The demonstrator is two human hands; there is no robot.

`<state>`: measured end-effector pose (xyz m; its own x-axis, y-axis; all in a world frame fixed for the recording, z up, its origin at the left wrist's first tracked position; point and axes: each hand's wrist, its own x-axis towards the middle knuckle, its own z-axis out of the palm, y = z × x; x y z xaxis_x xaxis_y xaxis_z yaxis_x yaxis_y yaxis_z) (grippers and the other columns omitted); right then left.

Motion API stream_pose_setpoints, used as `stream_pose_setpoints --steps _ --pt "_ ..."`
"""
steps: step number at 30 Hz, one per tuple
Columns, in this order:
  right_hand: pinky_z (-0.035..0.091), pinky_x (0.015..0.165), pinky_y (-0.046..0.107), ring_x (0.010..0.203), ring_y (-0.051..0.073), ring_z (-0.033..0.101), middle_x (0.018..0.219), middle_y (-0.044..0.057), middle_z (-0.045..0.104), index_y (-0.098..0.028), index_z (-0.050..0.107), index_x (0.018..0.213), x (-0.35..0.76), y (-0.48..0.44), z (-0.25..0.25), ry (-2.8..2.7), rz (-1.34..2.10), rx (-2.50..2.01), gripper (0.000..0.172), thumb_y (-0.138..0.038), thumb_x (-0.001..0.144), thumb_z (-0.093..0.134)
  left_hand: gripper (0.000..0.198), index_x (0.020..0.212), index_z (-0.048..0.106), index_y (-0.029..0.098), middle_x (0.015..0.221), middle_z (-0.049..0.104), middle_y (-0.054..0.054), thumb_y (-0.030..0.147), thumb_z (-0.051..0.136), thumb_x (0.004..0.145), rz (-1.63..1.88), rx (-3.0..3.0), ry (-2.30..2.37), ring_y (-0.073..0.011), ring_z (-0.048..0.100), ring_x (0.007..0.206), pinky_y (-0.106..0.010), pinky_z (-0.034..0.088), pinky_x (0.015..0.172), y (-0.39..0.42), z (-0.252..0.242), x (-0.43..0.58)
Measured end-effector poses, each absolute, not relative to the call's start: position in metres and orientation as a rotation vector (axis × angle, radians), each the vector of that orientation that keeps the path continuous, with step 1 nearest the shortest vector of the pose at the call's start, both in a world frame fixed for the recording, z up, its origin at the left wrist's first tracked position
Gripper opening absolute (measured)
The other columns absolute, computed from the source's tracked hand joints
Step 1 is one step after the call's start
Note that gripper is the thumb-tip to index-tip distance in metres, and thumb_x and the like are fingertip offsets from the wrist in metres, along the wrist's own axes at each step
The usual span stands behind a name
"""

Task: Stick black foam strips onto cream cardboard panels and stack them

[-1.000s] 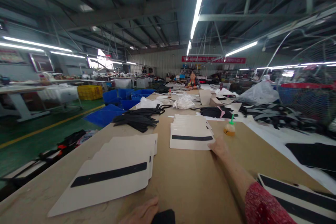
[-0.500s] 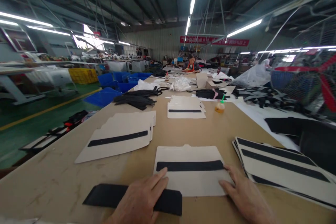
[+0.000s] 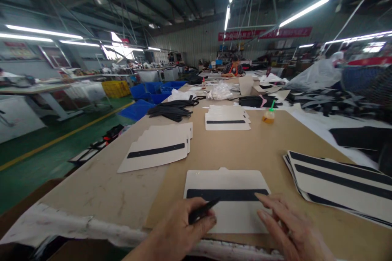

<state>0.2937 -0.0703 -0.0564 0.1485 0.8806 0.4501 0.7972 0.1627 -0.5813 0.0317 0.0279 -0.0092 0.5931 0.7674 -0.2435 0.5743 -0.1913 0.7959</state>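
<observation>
A cream panel with a black stripe [image 3: 228,200] lies flat at the near edge of the brown table [image 3: 260,147]. My left hand [image 3: 180,230] is closed on a thin black strip [image 3: 203,211], seen edge-on, just over the panel's near left part. My right hand [image 3: 286,226] rests on the panel's right end with fingers stretched out flat.
More striped cream panels lie in stacks: one to the left [image 3: 159,151], one farther back [image 3: 227,119], one at the right [image 3: 339,181]. A glue bottle [image 3: 268,115] stands mid-table, black strips [image 3: 173,111] beyond. A person [image 3: 232,68] sits at the far end. Blue bins [image 3: 147,94] stand on the floor at left.
A panel was drawn from the far stack to the near edge. My left hand lay flat on a black strip, now it has lifted the strip in its fingers. The camera tilted down.
</observation>
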Motion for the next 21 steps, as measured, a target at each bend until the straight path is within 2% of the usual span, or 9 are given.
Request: stream_pose_setpoints --steps 3,9,12,18,21 --pt "0.057 0.065 0.023 0.074 0.014 0.066 0.100 0.005 0.069 -0.027 0.061 0.126 0.263 -0.057 -0.045 -1.551 0.355 -1.491 0.037 -0.040 0.093 0.053 0.033 0.092 0.062 0.017 0.078 0.071 -0.002 0.050 0.057 0.085 0.317 1.499 0.863 -0.0064 0.044 0.046 -0.019 0.037 0.046 0.028 -0.007 0.051" --pt "0.057 0.073 0.026 0.081 0.015 0.066 0.105 0.007 0.066 -0.021 0.048 0.138 0.228 -0.040 -0.042 -1.486 0.538 -1.413 0.045 -0.036 0.095 0.047 0.035 0.073 0.056 0.015 0.055 0.052 0.004 0.045 0.075 0.067 0.390 1.217 0.790 -0.0034 0.037 0.039 -0.016 0.028 0.039 0.033 -0.013 0.080" --pt "0.058 0.073 0.026 0.085 0.016 0.067 0.105 0.008 0.067 -0.020 0.049 0.136 0.226 -0.037 -0.046 -1.551 0.408 -1.434 0.043 -0.034 0.096 0.047 0.028 0.069 0.055 0.016 0.049 0.047 0.006 0.035 0.073 0.061 0.435 1.135 0.825 -0.0041 0.037 0.037 -0.016 0.027 0.038 0.035 -0.018 0.088" --pt "0.058 0.087 0.034 0.113 0.025 0.064 0.128 0.015 0.062 -0.016 0.044 0.142 0.223 -0.034 -0.058 -1.584 -0.072 -1.437 0.052 -0.031 0.094 0.053 0.012 0.067 0.056 0.016 0.046 0.043 0.006 0.024 0.062 0.060 0.495 1.103 0.830 -0.0047 0.035 0.038 -0.016 0.026 0.038 0.035 -0.026 0.102" --pt "0.058 0.090 0.038 0.113 0.027 0.064 0.126 0.014 0.064 -0.017 0.054 0.134 0.219 -0.032 -0.058 -1.510 -0.124 -1.450 0.043 -0.033 0.094 0.051 0.012 0.065 0.057 0.015 0.046 0.043 0.006 0.025 0.060 0.059 0.510 1.091 0.830 -0.0047 0.035 0.038 -0.017 0.026 0.039 0.035 -0.026 0.107"
